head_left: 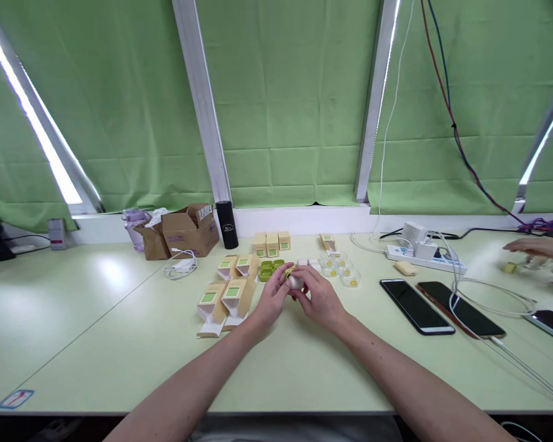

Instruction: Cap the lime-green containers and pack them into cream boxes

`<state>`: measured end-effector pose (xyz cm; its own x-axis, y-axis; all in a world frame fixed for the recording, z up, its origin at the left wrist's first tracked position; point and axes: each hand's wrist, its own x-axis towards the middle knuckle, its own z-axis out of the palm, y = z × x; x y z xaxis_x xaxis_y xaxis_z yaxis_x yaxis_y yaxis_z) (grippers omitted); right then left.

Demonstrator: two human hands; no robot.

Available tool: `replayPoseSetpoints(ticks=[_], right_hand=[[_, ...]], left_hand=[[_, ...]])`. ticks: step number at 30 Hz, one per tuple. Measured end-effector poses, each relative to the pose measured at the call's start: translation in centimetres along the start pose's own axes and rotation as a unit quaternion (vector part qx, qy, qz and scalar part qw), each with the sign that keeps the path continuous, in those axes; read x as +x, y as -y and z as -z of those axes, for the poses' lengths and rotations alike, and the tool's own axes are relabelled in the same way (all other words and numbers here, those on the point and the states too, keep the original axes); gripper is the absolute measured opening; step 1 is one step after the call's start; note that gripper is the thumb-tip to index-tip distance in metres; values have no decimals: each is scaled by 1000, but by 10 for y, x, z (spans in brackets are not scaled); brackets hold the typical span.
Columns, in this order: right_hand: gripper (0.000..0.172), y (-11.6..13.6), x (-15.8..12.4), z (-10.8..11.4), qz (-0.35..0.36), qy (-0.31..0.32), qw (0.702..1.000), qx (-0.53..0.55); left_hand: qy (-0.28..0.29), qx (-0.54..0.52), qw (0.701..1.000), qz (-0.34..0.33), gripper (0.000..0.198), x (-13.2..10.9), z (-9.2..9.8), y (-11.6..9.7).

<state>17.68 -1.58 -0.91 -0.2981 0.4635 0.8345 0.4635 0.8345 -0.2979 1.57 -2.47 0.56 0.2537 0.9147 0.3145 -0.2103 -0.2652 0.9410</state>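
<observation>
My left hand [273,296] and my right hand [320,296] meet over the table, fingers closed around a small white rounded piece [295,283]. A green-and-yellow part shows at its upper left; my fingers cover much of it. Just beyond my left hand sit small green square containers [266,270]. Opened tan boxes with green windows [231,291] lie to the left, their flaps out. Past my right hand are several clear round cups with yellow centres [343,269], and pinkish-white pieces [308,263] are partly hidden behind my fingers.
Closed tan boxes [271,244] stand behind, near a black bottle [227,225] and a cardboard box [191,230]. At right lie phones [417,306], cables and a power strip [424,258]. Another person's hand [539,247] reaches in at the far right.
</observation>
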Motion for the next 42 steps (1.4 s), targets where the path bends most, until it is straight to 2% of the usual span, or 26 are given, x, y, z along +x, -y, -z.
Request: replayPoseSetpoints(ticks=[6,18,22,28,42], right_hand=[[29,3,2,2,8,-3,1000,-6],[28,6,3,2,5,9,1000,-20],[34,2,0,0,-7,16,1000,-13],[52,-1,-3,-1,-11,16,1000,-10],[39,-2,-3,-2,-22,7,1000,10]], left_hand=[[-24,0,1000,-3,55,-1,-2,1],[-28,10,999,-20,48,-1,-3,2],[-14,6,1000,-15,49,-1,-2,4],[-3,25,999,-31,63,-1,-4,4],[13,3,1000,-11,61,0,-1,1]])
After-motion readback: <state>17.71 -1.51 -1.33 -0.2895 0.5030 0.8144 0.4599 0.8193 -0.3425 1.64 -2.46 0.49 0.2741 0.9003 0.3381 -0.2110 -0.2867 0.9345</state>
